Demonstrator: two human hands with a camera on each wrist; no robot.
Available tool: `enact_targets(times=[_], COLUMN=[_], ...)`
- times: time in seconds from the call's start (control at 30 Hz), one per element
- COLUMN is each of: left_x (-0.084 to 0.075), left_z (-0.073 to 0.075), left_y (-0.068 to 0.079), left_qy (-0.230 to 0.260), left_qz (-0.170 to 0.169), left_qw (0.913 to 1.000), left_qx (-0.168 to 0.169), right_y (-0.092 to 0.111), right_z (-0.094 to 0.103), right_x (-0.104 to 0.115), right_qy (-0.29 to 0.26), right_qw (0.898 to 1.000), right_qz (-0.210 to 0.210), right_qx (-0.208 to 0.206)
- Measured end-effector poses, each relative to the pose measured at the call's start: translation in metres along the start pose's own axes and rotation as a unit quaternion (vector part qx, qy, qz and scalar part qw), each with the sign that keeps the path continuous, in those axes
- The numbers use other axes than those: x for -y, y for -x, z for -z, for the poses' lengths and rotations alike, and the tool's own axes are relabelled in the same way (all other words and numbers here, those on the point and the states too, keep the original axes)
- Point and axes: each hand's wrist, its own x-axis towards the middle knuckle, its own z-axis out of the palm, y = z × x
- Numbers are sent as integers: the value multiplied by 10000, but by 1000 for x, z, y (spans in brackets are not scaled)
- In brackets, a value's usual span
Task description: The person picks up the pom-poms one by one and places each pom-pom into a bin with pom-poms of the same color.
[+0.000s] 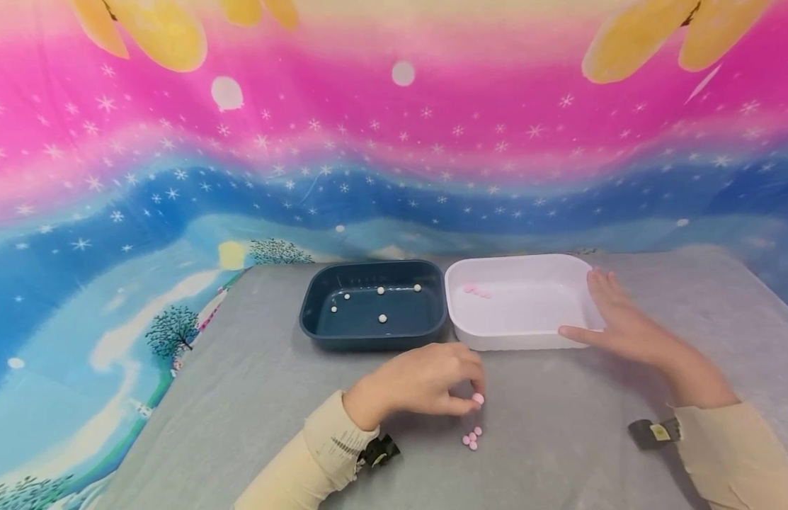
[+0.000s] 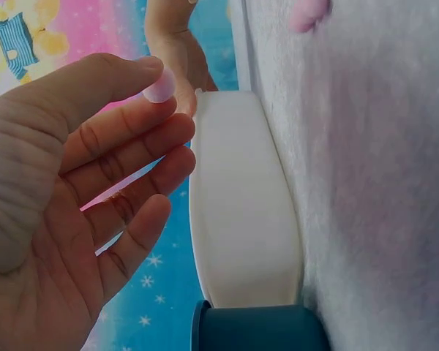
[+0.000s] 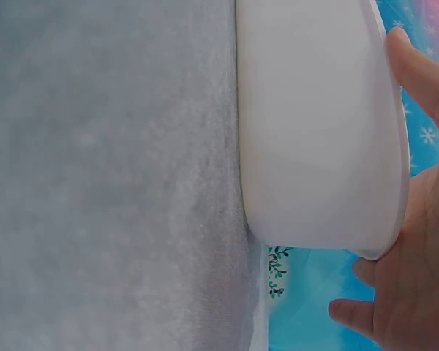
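Head view: a pink ball (image 1: 478,399) held above the tabletop (image 1: 546,446), near side of the white tray (image 1: 505,341). Pinched there between the thumb and forefinger of the left hand (image 1: 425,382), the other fingers loosely bent, as seen in the left wrist view. Just nearer, on the tabletop, a cluster of four pink balls (image 1: 473,445), close together. Beyond the held ball, inside the white tray, a short row of pink pieces (image 1: 475,290) toward the left end, too small to count surely.

At the right end of the white tray, the right hand (image 1: 629,329), with fingers straight and spread, thumb touching the near rim, the others along the far right corner. Just left of the white tray, a dark blue tray (image 1: 373,343), with five white balls (image 1: 383,319) scattered over its floor.

Further out, cream sleeves (image 1: 304,453) on both arms, and a dark device (image 1: 651,433) below each wrist. Beneath everything, grey cloth over the tabletop; behind, a backdrop (image 1: 368,149) in pink and blue, dotted with white snowflakes.
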Motion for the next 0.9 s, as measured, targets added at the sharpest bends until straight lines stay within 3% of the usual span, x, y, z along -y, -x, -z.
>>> enact_targets(times=[0.2, 0.6, 0.9], left_x=[7, 18, 22], left_z=[4, 14, 16], left_y=[-4, -12, -19], left_qy=[21, 21, 11], left_qz=[-16, 270, 230], left_qw=[10000, 9992, 9989], left_qx=[-45, -290, -414], right_y=[0, 0, 0], right_z=[0, 0, -1], right_x=[0, 2, -1], right_qy=[23, -47, -41], right_qw=[10000, 10000, 10000], right_qz=[-9, 40, 16], right_qx=[-11, -22, -2])
